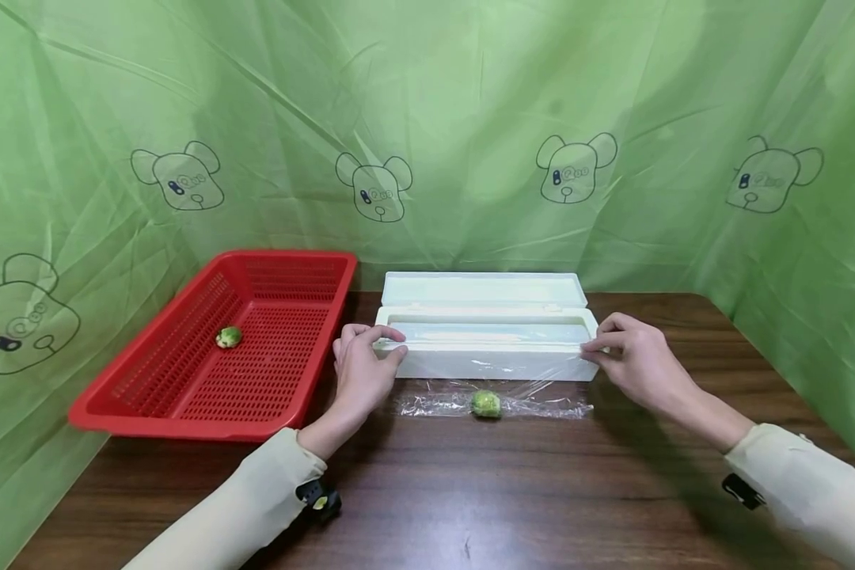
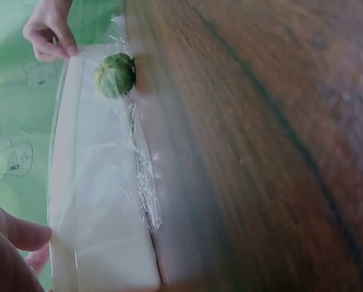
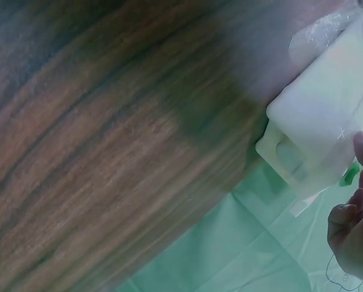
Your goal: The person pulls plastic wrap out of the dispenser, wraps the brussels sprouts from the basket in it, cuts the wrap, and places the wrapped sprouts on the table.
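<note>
An open white plastic wrap box [image 1: 492, 366] stands on the table, its lid tipped back. Clear plastic wrap [image 1: 427, 405] runs down its front onto the wood. A Brussels sprout [image 1: 486, 404] lies in that crumpled wrap, just before the box. At the box's left front edge, my left hand [image 1: 366, 364] pinches the wrap between thumb and forefinger. My right hand [image 1: 634, 358] pinches the wrap at the right front corner; taut film slants down from its fingertips. In the left wrist view, film covers the sprout [image 2: 115, 76].
A red plastic basket [image 1: 299, 380] stands left of the box, with another Brussels sprout [image 1: 229, 337] inside. Green cloth [image 1: 470, 95] hangs behind and along both sides of the brown wooden table [image 1: 513, 499].
</note>
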A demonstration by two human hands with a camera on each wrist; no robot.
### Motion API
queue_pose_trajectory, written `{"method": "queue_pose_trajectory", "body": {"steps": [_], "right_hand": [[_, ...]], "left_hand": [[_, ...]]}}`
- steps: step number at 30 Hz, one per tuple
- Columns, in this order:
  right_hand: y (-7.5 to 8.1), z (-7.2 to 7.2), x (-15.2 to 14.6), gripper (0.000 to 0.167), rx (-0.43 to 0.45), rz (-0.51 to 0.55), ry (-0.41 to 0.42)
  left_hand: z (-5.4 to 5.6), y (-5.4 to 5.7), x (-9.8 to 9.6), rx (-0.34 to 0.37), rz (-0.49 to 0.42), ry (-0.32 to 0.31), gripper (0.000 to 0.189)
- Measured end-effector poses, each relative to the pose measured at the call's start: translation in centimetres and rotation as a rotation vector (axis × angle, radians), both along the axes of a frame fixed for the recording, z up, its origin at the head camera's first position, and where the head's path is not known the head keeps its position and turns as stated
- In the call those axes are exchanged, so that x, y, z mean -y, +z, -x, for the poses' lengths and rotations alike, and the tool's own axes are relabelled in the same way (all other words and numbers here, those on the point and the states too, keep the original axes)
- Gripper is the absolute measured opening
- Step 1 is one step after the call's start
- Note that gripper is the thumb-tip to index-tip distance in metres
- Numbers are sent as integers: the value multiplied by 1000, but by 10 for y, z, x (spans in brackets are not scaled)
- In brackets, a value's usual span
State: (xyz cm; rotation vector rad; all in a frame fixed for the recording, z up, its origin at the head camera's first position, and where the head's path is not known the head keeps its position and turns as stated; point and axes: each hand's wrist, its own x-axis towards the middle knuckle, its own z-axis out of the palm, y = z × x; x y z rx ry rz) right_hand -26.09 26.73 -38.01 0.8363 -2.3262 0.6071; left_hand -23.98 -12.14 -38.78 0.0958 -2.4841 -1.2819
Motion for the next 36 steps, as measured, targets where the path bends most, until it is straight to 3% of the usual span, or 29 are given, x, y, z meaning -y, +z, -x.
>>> {"method": "queue_pose_trajectory", "body": {"steps": [7, 12, 21, 33, 36], "right_hand": [[2, -9, 5, 25, 107, 51, 13], [6, -15, 5, 22, 163, 86, -27], [9, -20, -2, 17, 269, 107, -60], [6, -20, -6, 28, 231, 121, 81], [6, -20, -6, 27, 242, 125, 81]], "left_hand": [[0, 1, -2, 15, -3, 9, 5], [-3, 1, -1, 22, -2, -1, 4], [-15, 1, 4, -80, 27, -69, 4], [-20, 2, 6, -108, -6, -116, 10], [-19, 2, 7, -132, 46, -112, 28]]}}
